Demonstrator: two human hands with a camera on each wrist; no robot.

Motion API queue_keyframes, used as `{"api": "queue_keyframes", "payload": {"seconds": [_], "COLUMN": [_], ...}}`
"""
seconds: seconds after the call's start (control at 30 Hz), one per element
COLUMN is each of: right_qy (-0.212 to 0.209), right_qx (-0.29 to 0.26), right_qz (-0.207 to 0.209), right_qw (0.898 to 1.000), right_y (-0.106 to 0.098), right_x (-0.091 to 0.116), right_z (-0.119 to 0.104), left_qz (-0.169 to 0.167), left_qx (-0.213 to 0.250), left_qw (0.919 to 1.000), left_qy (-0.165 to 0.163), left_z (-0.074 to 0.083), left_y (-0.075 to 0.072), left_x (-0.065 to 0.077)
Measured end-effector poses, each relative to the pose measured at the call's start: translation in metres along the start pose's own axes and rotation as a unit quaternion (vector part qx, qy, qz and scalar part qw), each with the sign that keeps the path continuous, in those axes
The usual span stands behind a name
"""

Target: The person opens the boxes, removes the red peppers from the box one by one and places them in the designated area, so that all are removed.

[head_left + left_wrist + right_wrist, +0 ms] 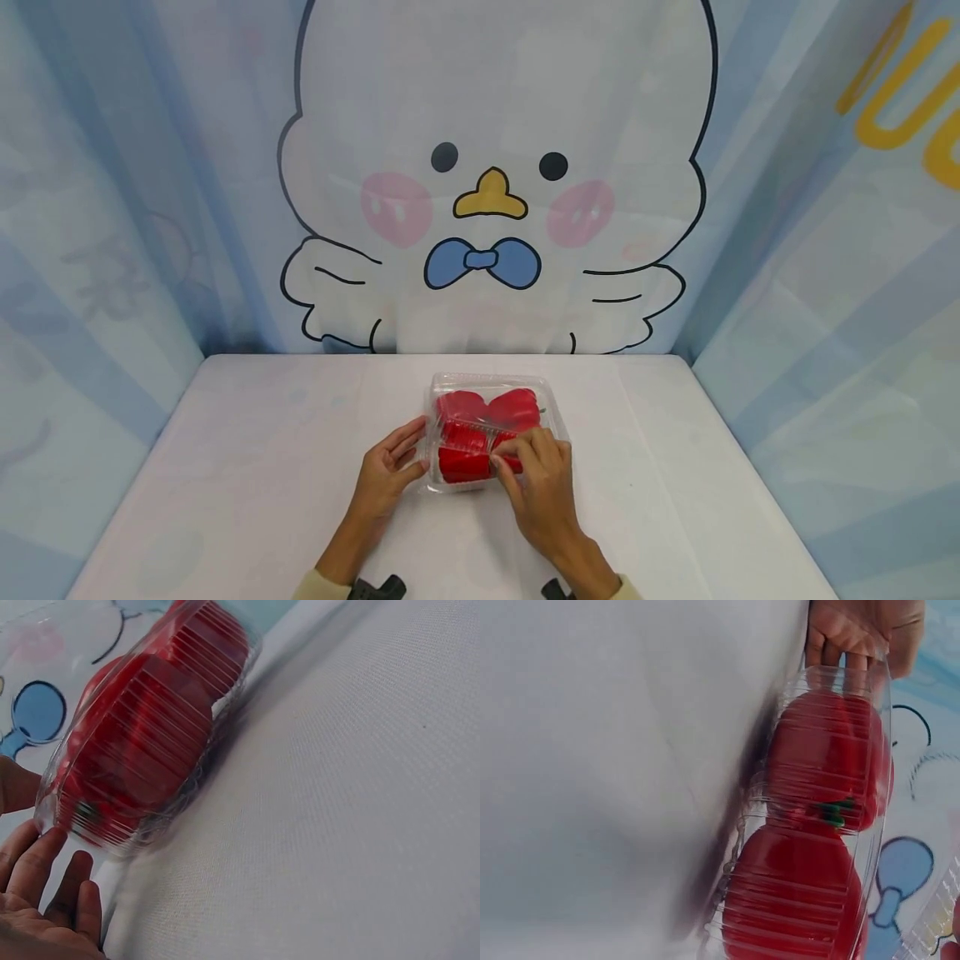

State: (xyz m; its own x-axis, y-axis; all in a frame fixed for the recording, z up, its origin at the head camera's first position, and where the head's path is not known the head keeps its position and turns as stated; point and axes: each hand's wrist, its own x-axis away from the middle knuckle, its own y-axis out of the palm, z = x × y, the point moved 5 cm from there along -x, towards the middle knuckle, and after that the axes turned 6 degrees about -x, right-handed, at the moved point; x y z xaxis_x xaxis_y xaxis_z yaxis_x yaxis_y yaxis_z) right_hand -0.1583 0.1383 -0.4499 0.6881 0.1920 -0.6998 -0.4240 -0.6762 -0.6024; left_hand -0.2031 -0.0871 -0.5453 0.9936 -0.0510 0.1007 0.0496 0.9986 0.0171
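A clear plastic box (495, 382) with ridged sides stands on the table, with several red bell peppers (462, 465) inside. Green stem parts show among the peppers (802, 874) in the right wrist view. At the box's left side, my left hand (384, 471) holds the edge between thumb and fingers, also seen by the left wrist camera, where that hand (37, 885) is at the box's corner. Above the front half, my right hand (542, 487) pinches the front edge of the clear lid (928, 926), which looks raised. The right fingertips are mostly out of the right wrist view.
The table (262, 433) has a white cloth over it. Behind it hangs a curtain (495, 100) printed with a cartoon bird, and pale blue curtains (97, 208) flank both sides.
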Motion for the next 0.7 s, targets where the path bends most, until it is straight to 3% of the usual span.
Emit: {"api": "queue_keyframes", "payload": {"seconds": [0.4,0.7], "right_qy": [0.017,-0.032], "right_qx": [-0.014,0.006], "right_qz": [0.016,0.021], "right_qw": [1.0,0.999], "right_y": [-0.003,-0.02], "right_x": [-0.008,-0.036], "right_z": [0.004,0.003], "left_qz": [0.001,0.001], "left_qx": [-0.008,-0.019], "left_qw": [0.9998,0.9997], "left_qy": [0.015,0.012], "left_z": [0.001,0.001], "left_y": [0.005,0.007], "left_x": [0.001,0.001]}}
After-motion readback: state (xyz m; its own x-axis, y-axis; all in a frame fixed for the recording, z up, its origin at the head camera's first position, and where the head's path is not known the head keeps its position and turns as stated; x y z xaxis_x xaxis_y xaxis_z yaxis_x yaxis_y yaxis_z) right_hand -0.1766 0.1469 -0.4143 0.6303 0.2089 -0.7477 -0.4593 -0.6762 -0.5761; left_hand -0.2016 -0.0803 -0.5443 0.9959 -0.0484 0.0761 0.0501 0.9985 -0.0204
